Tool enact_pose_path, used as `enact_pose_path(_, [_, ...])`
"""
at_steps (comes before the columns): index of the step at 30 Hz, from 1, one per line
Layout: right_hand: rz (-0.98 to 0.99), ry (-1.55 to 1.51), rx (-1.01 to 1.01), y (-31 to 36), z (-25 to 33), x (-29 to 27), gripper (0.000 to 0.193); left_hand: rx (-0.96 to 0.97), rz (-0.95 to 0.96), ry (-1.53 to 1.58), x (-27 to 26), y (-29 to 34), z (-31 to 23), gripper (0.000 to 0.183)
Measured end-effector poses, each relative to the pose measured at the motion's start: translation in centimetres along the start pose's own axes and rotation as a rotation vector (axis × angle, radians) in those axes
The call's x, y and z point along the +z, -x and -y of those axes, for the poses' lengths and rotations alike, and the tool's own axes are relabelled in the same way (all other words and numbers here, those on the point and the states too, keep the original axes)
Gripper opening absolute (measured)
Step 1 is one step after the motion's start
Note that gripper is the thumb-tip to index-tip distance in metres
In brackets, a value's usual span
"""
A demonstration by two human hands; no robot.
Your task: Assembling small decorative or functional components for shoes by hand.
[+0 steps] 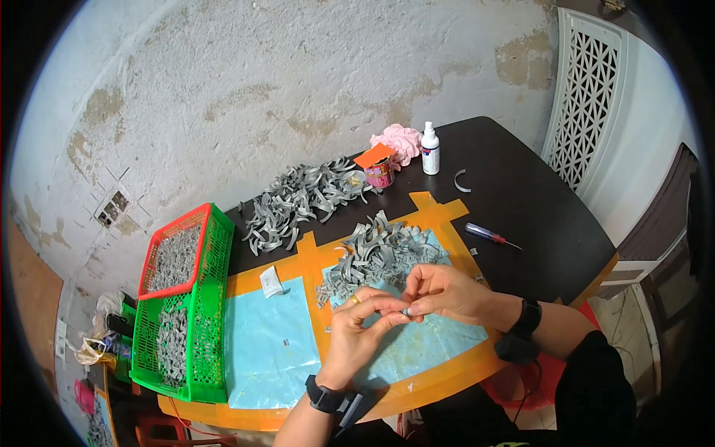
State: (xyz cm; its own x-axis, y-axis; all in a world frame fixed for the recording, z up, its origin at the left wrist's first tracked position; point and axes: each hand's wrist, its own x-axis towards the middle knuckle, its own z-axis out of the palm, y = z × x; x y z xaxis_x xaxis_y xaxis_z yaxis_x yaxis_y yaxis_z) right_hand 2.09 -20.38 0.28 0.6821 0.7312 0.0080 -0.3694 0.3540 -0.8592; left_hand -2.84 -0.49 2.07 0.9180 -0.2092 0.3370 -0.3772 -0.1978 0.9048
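My left hand (356, 331) and my right hand (448, 293) meet over the blue sheet on the near side of the table. Thumbs and fingertips of both are pinched on a small grey piece (406, 312), which they mostly hide. Just beyond my fingers lies a heap of curved grey strips (378, 246), mixed with many small grey pieces toward its near left side. A ring is on a finger of my left hand, and each wrist wears a black band.
At left, a red basket (207, 232) rests on a green basket (195, 376); both hold small grey pieces. A larger pile of grey strips (302, 201), a can (380, 175), a white bottle (430, 153) and pink cloth (398, 140) stand behind. A screwdriver (485, 233) lies right.
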Motion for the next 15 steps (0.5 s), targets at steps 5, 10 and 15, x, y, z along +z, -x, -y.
enact_pose_path(5, [0.036,0.005,-0.001,-0.2,-0.3,-0.1,0.02,-0.014,0.025,0.012,0.1,0.0,0.2,0.018])
enact_pose_path(10, [-0.01,0.112,-0.103,-0.1,0.4,0.5,0.021,-0.024,-0.08,0.03,0.2,-0.1,-0.1,0.017])
enact_pose_path(15, [-0.004,0.228,-0.138,0.0,0.7,0.7,0.022,-0.065,-0.012,-0.027,-0.4,-0.2,0.5,0.017])
